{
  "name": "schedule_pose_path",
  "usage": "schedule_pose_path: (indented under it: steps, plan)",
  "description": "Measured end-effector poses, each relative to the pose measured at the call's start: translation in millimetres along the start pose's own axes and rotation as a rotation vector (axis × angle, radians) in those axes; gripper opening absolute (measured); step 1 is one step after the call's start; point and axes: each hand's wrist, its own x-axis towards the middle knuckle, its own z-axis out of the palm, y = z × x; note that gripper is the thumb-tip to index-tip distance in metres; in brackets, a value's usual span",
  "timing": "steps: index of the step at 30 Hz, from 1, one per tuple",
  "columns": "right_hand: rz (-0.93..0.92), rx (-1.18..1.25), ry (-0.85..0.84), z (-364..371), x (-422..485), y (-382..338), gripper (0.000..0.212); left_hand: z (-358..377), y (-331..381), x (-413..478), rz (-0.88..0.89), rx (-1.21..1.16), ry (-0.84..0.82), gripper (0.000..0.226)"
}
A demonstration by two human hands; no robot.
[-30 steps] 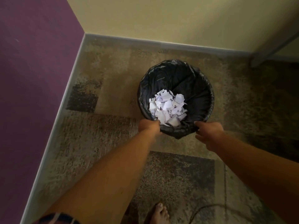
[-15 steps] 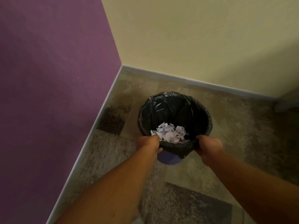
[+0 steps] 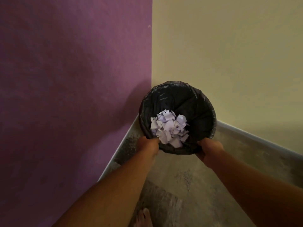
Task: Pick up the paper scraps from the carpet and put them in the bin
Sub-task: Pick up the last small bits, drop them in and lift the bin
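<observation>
A round bin [image 3: 199, 104] lined with a black plastic bag is held up in front of the room corner, tilted toward me. A heap of white paper scraps [image 3: 169, 128] lies inside it against the near wall. My left hand [image 3: 147, 145] grips the near-left rim. At the near-right rim my right hand [image 3: 209, 149] has its fingers closed on the edge. The bin's outer base is hidden behind its own rim and my hands.
A purple wall [image 3: 73, 95] fills the left and a cream wall [image 3: 229, 54] the right, meeting just behind the bin. A grey skirting board [image 3: 255, 136] runs along both. Patterned brown carpet [image 3: 188, 185] lies below, with my bare foot [image 3: 143, 217] at the bottom edge.
Both hands have lifted the bin off the carpet and carried it up toward the corner. The view has tilted upward, so more wall shows and less carpet.
</observation>
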Motion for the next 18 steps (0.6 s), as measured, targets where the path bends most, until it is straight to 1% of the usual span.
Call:
schedule_pose_path:
  steps: [1, 3, 4, 7, 10, 14, 16, 18]
  plan:
    - [0.002, -0.017, -0.031, 8.4, 5.7, -8.0, 0.038, -1.4, 3.8, 7.6, 0.016, -0.028, -0.016, 0.032]
    - [-0.014, -0.071, -0.107, 23.7, 15.7, -19.9, 0.042, -3.6, 17.6, 22.0, 0.006, -0.054, 0.008, 0.031]
    - [-0.011, -0.074, -0.116, 29.3, 21.9, -24.4, 0.040, -3.1, 21.9, 28.8, 0.002, -0.072, 0.006, 0.030]
    - [0.056, -0.020, -0.091, 39.4, 48.4, -36.0, 0.020, 9.3, 20.6, 47.9, -0.038, -0.059, -0.027, 0.023]
    - [0.078, -0.044, -0.085, 49.1, 72.1, -45.1, 0.022, 21.0, 21.0, 66.9, -0.062, -0.084, -0.004, 0.017]
    - [0.114, -0.161, -0.091, 52.0, 102.7, -48.2, 0.019, 39.3, 13.4, 83.8, -0.128, -0.127, 0.040, 0.010]
    - [0.122, -0.202, -0.094, 54.9, 113.3, -49.6, 0.017, 45.1, 11.2, 91.1, -0.144, -0.142, 0.069, 0.009]
    - [0.146, -0.226, -0.085, 57.1, 123.5, -47.0, 0.019, 50.5, 8.5, 97.1, -0.184, -0.152, 0.101, 0.010]
